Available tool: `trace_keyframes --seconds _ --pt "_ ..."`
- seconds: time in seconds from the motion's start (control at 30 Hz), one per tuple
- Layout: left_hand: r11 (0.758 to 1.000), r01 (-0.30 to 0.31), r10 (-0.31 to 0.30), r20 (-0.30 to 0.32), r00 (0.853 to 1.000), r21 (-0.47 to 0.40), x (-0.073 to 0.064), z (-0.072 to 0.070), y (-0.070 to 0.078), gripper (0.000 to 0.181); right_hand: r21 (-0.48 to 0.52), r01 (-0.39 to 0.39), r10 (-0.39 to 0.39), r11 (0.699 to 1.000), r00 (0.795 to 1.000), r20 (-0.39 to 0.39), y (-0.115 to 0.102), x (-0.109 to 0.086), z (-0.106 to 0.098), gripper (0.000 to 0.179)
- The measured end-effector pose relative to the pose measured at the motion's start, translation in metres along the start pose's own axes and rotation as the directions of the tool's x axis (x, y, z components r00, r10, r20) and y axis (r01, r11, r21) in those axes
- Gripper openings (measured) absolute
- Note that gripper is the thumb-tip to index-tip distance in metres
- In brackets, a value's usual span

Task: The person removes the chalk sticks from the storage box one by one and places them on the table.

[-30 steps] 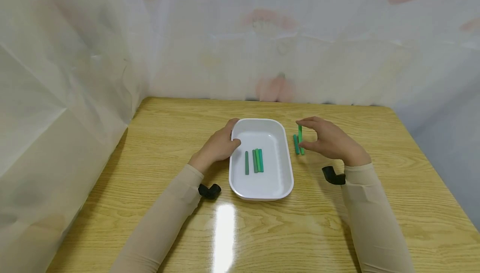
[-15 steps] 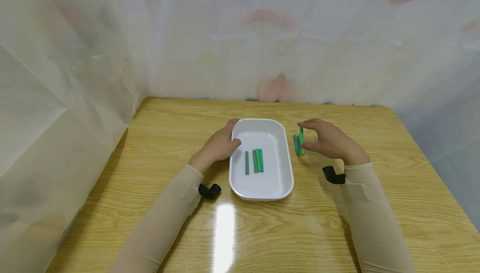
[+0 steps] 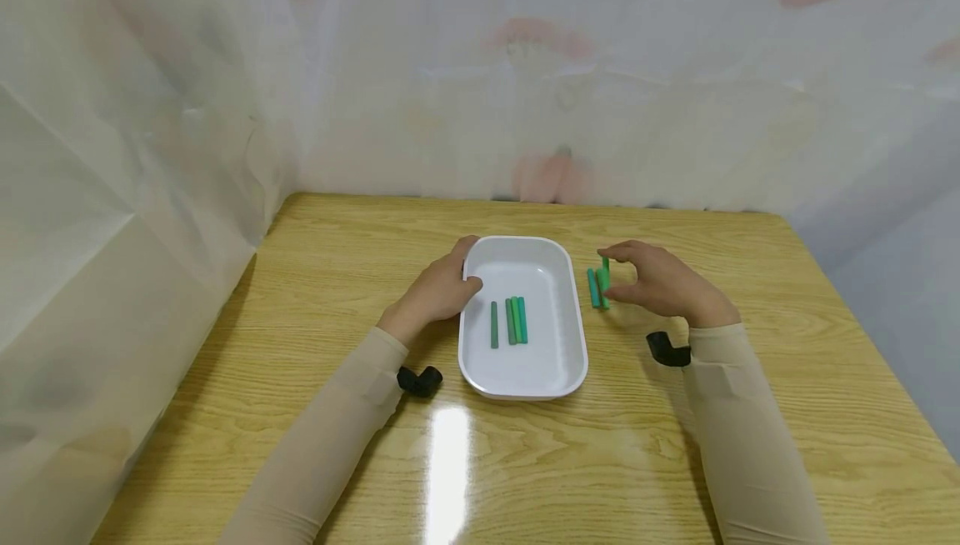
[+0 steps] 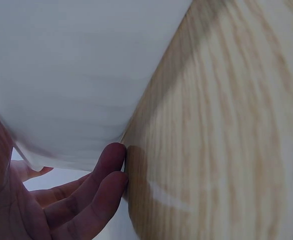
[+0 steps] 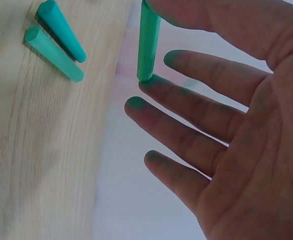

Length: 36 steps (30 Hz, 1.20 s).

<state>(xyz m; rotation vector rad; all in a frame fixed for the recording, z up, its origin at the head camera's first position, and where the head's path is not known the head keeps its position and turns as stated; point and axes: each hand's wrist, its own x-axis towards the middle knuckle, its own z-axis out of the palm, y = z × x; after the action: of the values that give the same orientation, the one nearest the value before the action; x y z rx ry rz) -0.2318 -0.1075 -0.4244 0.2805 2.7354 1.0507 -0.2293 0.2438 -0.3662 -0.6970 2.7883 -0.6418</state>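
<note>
My left hand point(image 3: 435, 288) grips the left rim of a white tray point(image 3: 553, 366), thumb inside; in the left wrist view its fingers point(image 4: 99, 205) lie against the outer wall. Inside the tray are several pastel sticks: one grey-green stick point(image 3: 494, 325) apart on the left, the others side by side near the middle. To the right of the tray, my right hand point(image 3: 663, 280) pinches a green pastel stick point(image 5: 148, 45) by its ends, between thumb and a fingertip. A teal pastel stick point(image 5: 61, 30) and a lighter green pastel stick point(image 5: 54, 55) lie close together on the table. Green dust marks the right fingertips.
The wooden table point(image 3: 352, 237) reaches back to a pale hanging sheet point(image 3: 420, 112), with another sheet along the left side. Black curved pieces point(image 3: 420, 382) stick out at both wrists. Light glares on the table in front of the tray.
My right hand has shifted slightly right with the pinched green pastel stick. The left hand, the tray and the pastel sticks in it have stayed in place.
</note>
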Motion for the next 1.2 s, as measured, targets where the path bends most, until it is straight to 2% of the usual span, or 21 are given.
trace_keyframes --seconds 0.77,1.2 --pt "1.0 -0.014 0.014 -0.001 1.0 0.003 0.0 0.0 0.0 0.074 0.009 -0.042 0.041 0.999 0.999 0.021 0.012 0.003 0.005 0.065" --pt "1.0 -0.014 0.014 -0.003 1.0 0.0 -0.002 -0.001 0.002 0.074 0.005 -0.036 0.036 0.999 0.999 0.03 0.017 0.006 0.008 0.064"
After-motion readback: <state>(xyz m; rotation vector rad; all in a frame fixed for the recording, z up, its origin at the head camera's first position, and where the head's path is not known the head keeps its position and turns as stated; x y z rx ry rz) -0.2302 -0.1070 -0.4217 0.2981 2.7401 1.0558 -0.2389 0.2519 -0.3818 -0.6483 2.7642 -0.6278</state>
